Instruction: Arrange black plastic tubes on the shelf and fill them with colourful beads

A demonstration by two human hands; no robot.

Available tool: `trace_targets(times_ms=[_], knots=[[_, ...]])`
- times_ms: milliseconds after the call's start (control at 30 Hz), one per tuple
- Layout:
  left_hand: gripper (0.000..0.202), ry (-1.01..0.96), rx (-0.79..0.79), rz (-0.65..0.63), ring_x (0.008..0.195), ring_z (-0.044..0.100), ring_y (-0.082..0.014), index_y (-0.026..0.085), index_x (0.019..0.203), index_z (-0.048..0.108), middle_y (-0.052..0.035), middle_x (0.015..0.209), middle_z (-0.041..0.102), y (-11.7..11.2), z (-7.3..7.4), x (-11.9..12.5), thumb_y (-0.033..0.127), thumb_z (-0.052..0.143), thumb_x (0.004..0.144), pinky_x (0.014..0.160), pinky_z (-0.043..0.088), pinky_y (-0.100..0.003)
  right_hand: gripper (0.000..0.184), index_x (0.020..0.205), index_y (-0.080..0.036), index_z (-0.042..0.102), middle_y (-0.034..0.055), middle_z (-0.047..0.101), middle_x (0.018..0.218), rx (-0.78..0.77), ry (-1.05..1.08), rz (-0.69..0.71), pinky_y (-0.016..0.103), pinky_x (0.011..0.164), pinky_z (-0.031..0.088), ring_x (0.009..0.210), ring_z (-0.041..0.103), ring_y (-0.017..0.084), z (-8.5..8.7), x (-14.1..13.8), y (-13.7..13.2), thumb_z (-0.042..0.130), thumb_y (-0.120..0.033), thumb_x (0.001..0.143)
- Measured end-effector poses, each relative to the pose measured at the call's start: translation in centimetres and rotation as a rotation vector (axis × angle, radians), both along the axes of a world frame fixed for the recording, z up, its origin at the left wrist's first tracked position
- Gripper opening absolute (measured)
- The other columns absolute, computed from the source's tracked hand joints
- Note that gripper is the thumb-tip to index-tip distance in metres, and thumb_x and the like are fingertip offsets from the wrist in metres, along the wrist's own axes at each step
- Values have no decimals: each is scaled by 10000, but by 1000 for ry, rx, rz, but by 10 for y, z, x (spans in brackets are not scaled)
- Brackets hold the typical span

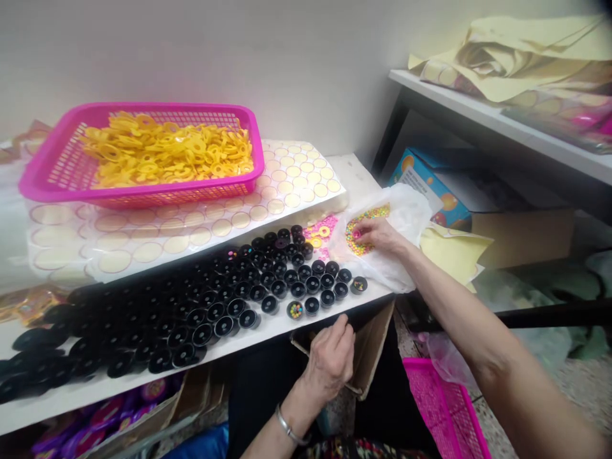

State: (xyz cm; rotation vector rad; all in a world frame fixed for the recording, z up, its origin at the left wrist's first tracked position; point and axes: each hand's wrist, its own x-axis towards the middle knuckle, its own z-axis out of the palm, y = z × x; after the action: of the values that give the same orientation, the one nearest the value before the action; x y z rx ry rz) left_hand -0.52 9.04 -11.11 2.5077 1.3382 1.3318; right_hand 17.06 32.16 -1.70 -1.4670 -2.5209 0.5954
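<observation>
My right hand [380, 234] reaches into a white plastic bag [411, 207] of small multicoloured beads [356, 245]. Its fingers pinch a small pink piece [356, 234], too small to identify. At the table's front edge, my left hand [332, 354] is closed, fingers curled together; whatever they may hold is hidden. Just above it stand rows of small round black cups [248, 317]. One front cup [295, 310] contains coloured beads, and the rightmost cup [359, 285] has a few bits in it. Pink beads [310, 228] and yellow ring-ended pieces [315, 242] lie between cups and bag.
A pink basket [261, 150] of yellow plastic pieces [176, 150] rests on sheets of round stickers [296, 185]. At right are a shelf [478, 105] with yellow sheets and a blue box [425, 175]. Below are a pink crate [442, 408] and purple packets [102, 424].
</observation>
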Motion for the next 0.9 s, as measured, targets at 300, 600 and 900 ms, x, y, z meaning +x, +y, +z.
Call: trace_targets(times_ms=[300, 600, 900], knots=[[316, -38, -39, 18, 882, 654, -215, 79, 1042, 573, -202, 1011, 662, -45, -22, -31, -22, 556, 743, 707, 561, -318, 125, 531, -145, 561, 109, 614, 733, 11, -40, -19, 271, 632, 328, 792, 540, 215, -10, -13, 4, 512, -41, 583], [284, -21, -33, 172, 816, 661, -188, 98, 1015, 585, -166, 951, 677, -50, -25, -69, -15, 590, 754, 671, 550, -295, 233, 815, -136, 676, 0, 613, 687, -141, 268, -70, 252, 588, 402, 652, 540, 153, -3, 5, -5, 538, -202, 639], [334, 4, 6, 296, 789, 656, -199, 106, 1022, 593, -134, 900, 684, -48, -13, -94, 12, 662, 709, 692, 543, -318, 243, 785, -154, 685, -4, 624, 735, -347, 740, -160, 283, 667, 430, 694, 542, 139, 7, 1, -46, 732, -251, 567]])
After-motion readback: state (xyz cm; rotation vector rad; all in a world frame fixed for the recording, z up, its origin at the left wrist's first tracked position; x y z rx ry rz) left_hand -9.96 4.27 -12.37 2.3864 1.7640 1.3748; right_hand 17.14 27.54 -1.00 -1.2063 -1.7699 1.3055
